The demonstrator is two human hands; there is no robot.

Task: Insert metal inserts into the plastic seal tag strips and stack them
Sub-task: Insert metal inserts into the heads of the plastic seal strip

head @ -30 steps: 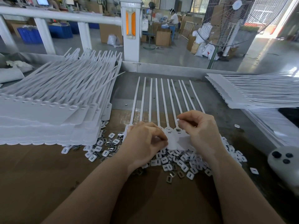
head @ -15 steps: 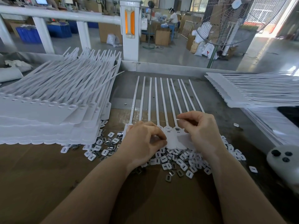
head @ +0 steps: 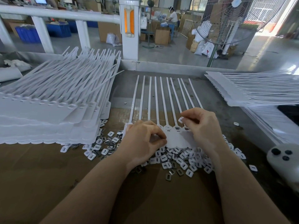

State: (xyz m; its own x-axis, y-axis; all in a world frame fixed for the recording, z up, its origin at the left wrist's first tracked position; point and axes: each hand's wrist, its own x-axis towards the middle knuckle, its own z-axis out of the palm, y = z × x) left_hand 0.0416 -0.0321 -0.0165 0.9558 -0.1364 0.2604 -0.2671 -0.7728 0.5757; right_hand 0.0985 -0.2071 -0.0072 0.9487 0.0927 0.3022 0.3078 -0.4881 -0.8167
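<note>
One seal tag strip point(head: 163, 102) lies flat between the two hands, ten tails fanning away from the person; its joined tag heads sit under and between the fingers. Left hand point(head: 142, 141) has its fingers curled down on the strip's left tag end, thumb and forefinger pinching the tag edge. Right hand point(head: 202, 126) hovers just above the right-side tag heads, thumb and forefinger pinching one small white insert point(head: 180, 119); the other fingers are curled. At least two open slots in the heads show between the hands, just left of the right fingertips. Loose pile of inserts point(head: 178, 157), too many to count, lies directly under and nearer the person than both hands, spilling left. Two stacks: the big stack of strips point(head: 48, 110) is well left of the left hand, a second stack point(head: 250, 91) is well right of and beyond the right hand. One white controller point(head: 284, 159) is at far right.
</note>
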